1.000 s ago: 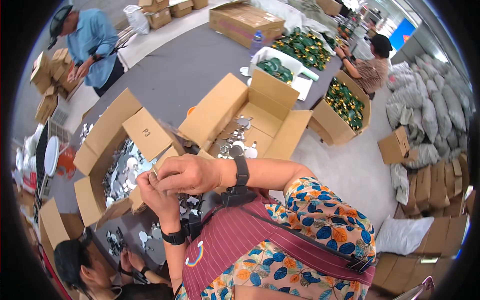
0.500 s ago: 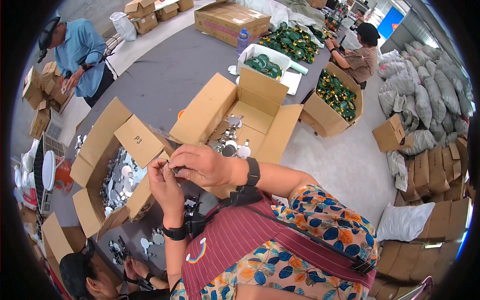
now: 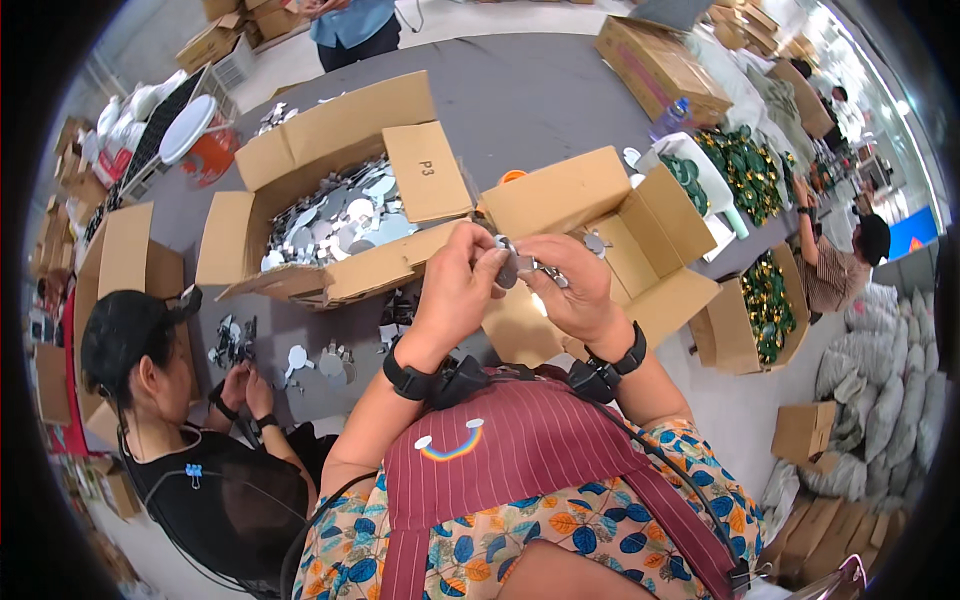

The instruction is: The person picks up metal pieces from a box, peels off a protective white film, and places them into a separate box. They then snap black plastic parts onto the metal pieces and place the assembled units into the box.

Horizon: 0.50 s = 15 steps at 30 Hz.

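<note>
Two hands are brought together just right of the full carton (image 3: 290, 140), a bit nearer the wearer than its middle. That carton's the one heaped with silvery flat pieces (image 3: 340, 215), so I'll place everything off it. The left hand (image 3: 460, 280) has a grey disc (image 3: 510, 268) pinched between thumb and fingers, and the right hand (image 3: 575, 285) is closed on a small shiny metal bit (image 3: 548, 272) right next to it. Honestly can't tell if those are one piece or two. Neither grip is wide; the fingers are narrowed right down onto the parts.

My guess on the why: stuff that small and thin is easier to control with a pinch than a whole fist, and holding it up there keeps it in plain view. The second carton (image 3: 560, 195), right of the full carton, has its flaps spread, probably so a hand can get in without snagging. Loose pieces (image 3: 300, 358) lie on the surface (image 3: 500, 100) on the full carton's near side, close to a co-worker's hands (image 3: 260, 395).

Pose-wise, the left forearm (image 3: 360, 430) and right forearm (image 3: 657, 390) angle inward from the full carton's near side, elbows out, so the hands meet beyond the burgundy apron (image 3: 540, 430).
</note>
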{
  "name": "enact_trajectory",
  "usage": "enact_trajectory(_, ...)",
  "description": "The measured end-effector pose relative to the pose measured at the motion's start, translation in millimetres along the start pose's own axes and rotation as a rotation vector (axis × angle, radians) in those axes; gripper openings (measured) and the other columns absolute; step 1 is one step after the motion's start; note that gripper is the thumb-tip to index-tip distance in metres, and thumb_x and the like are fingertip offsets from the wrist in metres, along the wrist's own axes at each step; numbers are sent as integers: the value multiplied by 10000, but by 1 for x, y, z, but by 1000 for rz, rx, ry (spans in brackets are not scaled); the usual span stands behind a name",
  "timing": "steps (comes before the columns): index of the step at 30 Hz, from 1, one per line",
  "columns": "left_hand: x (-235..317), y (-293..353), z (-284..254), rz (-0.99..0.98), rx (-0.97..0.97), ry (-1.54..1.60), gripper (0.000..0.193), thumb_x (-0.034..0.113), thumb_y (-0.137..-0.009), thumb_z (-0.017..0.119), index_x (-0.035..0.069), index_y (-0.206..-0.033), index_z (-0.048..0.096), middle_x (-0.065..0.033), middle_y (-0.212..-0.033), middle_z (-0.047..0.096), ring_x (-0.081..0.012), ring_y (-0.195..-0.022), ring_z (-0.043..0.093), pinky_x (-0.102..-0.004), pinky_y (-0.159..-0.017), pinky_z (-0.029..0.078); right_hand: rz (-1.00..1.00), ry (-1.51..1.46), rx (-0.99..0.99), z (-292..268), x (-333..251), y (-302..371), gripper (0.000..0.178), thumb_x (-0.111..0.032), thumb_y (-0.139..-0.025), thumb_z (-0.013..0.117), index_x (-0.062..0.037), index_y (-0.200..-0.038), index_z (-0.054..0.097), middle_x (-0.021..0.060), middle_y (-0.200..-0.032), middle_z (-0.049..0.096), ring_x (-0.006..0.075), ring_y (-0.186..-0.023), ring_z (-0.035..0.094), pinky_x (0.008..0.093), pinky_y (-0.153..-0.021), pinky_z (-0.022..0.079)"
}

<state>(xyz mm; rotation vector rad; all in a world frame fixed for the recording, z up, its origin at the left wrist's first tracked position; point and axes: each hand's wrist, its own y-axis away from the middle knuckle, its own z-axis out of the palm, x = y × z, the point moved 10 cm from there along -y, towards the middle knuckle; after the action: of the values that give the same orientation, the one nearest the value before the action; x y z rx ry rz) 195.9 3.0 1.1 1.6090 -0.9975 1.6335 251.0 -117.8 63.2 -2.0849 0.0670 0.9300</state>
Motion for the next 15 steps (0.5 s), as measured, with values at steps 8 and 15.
enact_trajectory(8,0,3,4,43,-167,-160,236,175,-951,437,17,-790,504,-33,-662,555,-78,-514,539,-233,-472,480,-36,31,-49,8,-9,-5,266,19,-749,657,-10,-1006,592,158,-975,638,284,-845,633,323,-715,513)
enact_trajectory(15,-16,6,10,9,-74,257,228,154,-945,439,29,-759,480,-23,-658,536,-85,-519,537,-236,-477,480,235,-261,191,-4,35,17,197,-95,-885,584,11,-1041,526,97,-1003,623,136,-836,604,266,-731,501)
